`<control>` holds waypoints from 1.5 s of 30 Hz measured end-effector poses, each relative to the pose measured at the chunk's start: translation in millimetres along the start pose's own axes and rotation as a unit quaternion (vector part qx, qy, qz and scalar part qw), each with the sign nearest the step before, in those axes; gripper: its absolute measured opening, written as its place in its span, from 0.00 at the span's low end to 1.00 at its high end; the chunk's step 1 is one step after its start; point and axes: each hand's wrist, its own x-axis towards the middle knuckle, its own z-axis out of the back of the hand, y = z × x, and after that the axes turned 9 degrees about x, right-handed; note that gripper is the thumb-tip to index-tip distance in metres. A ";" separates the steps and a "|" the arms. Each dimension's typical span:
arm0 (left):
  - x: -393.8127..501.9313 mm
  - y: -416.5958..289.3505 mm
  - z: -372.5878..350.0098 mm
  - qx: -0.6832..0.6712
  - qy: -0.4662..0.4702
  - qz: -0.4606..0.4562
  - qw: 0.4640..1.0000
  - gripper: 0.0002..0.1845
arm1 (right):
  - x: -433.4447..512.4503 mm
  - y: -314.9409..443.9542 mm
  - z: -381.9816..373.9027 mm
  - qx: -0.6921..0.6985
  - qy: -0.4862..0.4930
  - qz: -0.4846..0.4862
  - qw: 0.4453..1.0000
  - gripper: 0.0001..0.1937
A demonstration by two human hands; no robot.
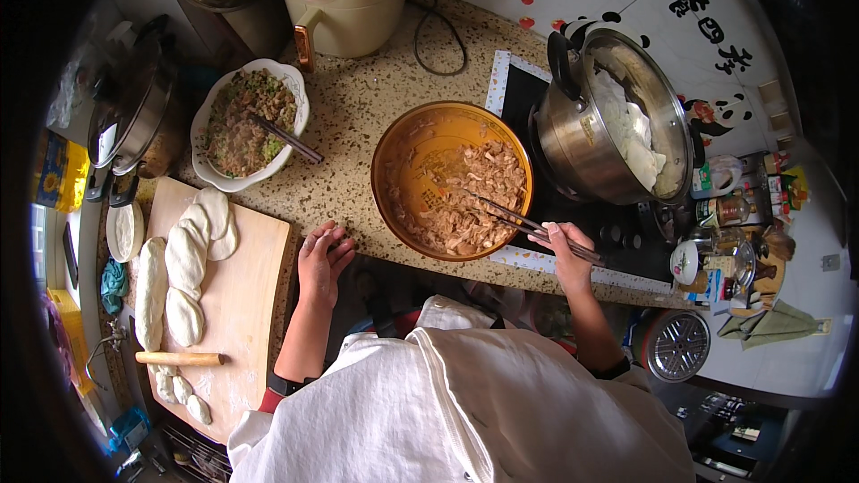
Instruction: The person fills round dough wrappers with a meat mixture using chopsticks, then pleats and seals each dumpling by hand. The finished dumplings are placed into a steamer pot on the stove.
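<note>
My right hand (568, 256) grips a pair of dark chopsticks (572, 246), their tips in the meat mixture (486, 174) inside an amber bowl (382, 208). My left hand (325, 261) hangs at the counter's front edge, between bowl and board, holding nothing, its fingers loosely bent and apart. On the left, a wooden board (251, 268) bears flattened dough pieces (186, 261), a long dough roll (151, 295), small dough lumps (181, 389) and a wooden rolling pin (180, 359). A white scalloped bowl (300, 87) holds a meat and green filling (248, 114) with chopsticks (288, 137) in it.
A large steel pot (577, 141) with a glass lid stands on the black cooktop (523, 90) at right. Behind the bowls is a cream air fryer (356, 0) with a black cord (436, 70). Condiment jars (725, 211) crowd the far right; lidded pans (134, 121) stand at left.
</note>
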 end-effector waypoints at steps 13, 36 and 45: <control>-1.6 2.3 0.8 -0.004 0.000 -0.002 1.000 0.18 | 0.3 -2.1 4.1 -0.035 0.012 0.010 0.999 0.10; -3.2 2.0 1.6 0.000 -0.010 -0.002 1.000 0.17 | 0.1 -1.6 5.1 -0.064 0.015 0.008 0.998 0.10; -1.6 2.0 2.3 -0.003 -0.011 -0.001 1.000 0.17 | 0.1 2.4 2.7 -0.074 0.014 0.011 0.997 0.10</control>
